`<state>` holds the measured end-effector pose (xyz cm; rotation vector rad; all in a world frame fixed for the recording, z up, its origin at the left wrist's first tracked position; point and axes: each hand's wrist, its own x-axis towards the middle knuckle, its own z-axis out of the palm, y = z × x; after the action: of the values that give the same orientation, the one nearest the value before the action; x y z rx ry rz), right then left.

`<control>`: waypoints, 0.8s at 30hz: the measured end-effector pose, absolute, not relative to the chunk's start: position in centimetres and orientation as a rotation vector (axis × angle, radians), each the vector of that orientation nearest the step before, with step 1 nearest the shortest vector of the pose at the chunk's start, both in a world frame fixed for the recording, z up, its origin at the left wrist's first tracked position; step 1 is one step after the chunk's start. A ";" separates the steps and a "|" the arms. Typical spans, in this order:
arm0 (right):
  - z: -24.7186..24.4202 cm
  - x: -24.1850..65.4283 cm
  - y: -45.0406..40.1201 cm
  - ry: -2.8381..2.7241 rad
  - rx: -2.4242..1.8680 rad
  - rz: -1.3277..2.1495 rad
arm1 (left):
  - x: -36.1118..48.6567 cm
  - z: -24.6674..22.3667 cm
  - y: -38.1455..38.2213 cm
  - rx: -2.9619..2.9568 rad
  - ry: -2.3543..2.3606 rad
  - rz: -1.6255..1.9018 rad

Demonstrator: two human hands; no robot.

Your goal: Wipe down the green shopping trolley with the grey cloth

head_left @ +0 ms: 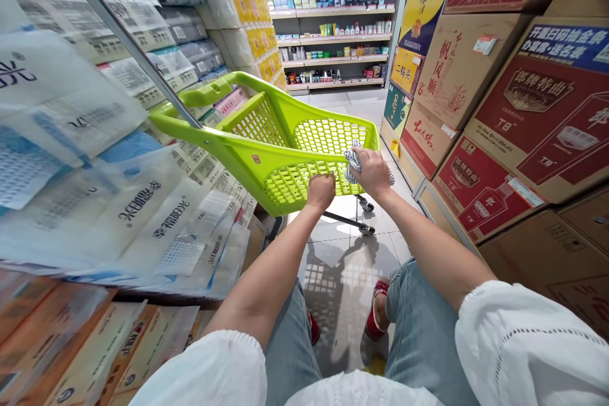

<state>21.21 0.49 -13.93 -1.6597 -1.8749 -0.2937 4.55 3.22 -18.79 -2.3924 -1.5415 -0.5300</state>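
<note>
A bright green plastic shopping cart point(238, 153) with a lattice basket stands in front of me, turned at an angle across the aisle. My left hand point(322, 190) is closed against the near lattice side of its basket, with the fingertips hidden. To the right of it, my right hand point(372, 170) is wrapped round a bunched blue-and-white striped cloth point(353, 160). That cloth rests against the basket's end corner, just below the rim. Inside the basket a green lattice flap point(259, 117) shows.
Stacked cardboard cartons point(476, 70) line the right side. Plastic-wrapped paper packs point(137, 203) are piled on the left. Shelves of small boxes and bottles point(340, 9) stand at the back. The cart's black wheels point(366, 229) rest on the tiled floor point(323, 254).
</note>
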 end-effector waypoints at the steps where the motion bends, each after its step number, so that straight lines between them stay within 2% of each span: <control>1: -14.0 21.2 0.5 -1.878 -1.661 -0.302 | 4.7 -18.9 3.4 -2.392 -1.565 -0.532; 10: -16.2 20.2 0.6 -2.161 -1.589 -0.478 | 4.3 -18.7 5.1 -2.467 -1.485 -0.522; 24: -22.7 21.8 2.1 -2.670 -1.343 -0.453 | 4.0 -19.5 6.0 -2.480 -1.459 -0.560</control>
<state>21.81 2.05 -22.71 -1.3426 -2.6698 -0.4530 3.97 6.00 -19.54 -2.4804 -1.4593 -0.5595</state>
